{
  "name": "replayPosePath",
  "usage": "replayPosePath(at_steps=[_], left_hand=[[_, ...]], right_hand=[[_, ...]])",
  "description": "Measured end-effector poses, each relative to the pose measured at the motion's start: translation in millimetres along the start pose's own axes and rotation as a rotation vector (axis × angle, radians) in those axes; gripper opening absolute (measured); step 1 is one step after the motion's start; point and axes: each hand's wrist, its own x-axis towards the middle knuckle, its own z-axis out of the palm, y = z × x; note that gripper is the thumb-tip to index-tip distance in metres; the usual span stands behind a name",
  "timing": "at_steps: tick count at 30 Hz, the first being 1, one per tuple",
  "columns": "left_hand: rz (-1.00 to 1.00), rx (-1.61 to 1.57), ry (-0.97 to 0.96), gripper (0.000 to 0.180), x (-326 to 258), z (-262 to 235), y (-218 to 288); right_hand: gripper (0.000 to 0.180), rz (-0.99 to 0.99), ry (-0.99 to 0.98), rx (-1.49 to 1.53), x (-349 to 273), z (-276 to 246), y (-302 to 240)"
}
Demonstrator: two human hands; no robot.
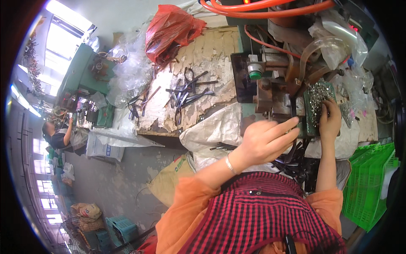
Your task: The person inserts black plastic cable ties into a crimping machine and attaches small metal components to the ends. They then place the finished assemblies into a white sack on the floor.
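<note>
My left hand (270, 142) is in front of the press machine (277, 101), its fingers closed around a dark curved metal piece (292, 153). That piece runs up behind the fingers toward the machine's jaw; the exact grip is partly hidden. My right hand (330, 117) reaches into a green tray (312, 130) heaped with small shiny metal parts (318, 99). Its thumb and fingers are bent together at the edge of the heap, and whatever they pinch is too small to make out. Below the machine, several dark metal pieces (298, 163) lie by my lap.
Dark pliers (184, 95) lie in a loose pile on the worn workbench (211, 51), beside a red plastic bag (171, 34). Orange hoses (270, 10) cross above. A green crate (368, 182) stands at the right. Far left, another person (59, 137) sits at a green machine (78, 70).
</note>
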Motion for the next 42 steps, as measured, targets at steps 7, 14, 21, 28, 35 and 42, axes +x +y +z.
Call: replayPosePath(at_steps=[7, 14, 21, 28, 35, 42], left_hand=[[-0.692, 0.604, -0.072, 0.041, -84, -105, -114], [-0.770, 0.708, -0.456, 0.061, -107, -131, -229], [-0.731, 0.730, -0.656, 0.055, -139, -133, -239], [-0.575, 0.546, -0.191, 0.034, -107, -136, -188], [-0.575, 0.331, 0.054, 0.017, -89, -60, -150], [-0.788, -0.168, 0.398, 0.017, -71, -32, -81]], right_hand=[[0.021, 0.267, 0.072, 0.453, -9, -10, 7], [0.020, 0.265, -0.047, 0.538, 16, -1, -46], [0.018, 0.310, 0.124, 0.423, -18, -24, 6], [0.014, 0.314, 0.091, 0.488, -28, -54, -17], [0.027, 0.103, 0.053, 0.829, 33, -15, -114], [0.039, 0.337, -0.060, 1.111, 10, -6, -143]])
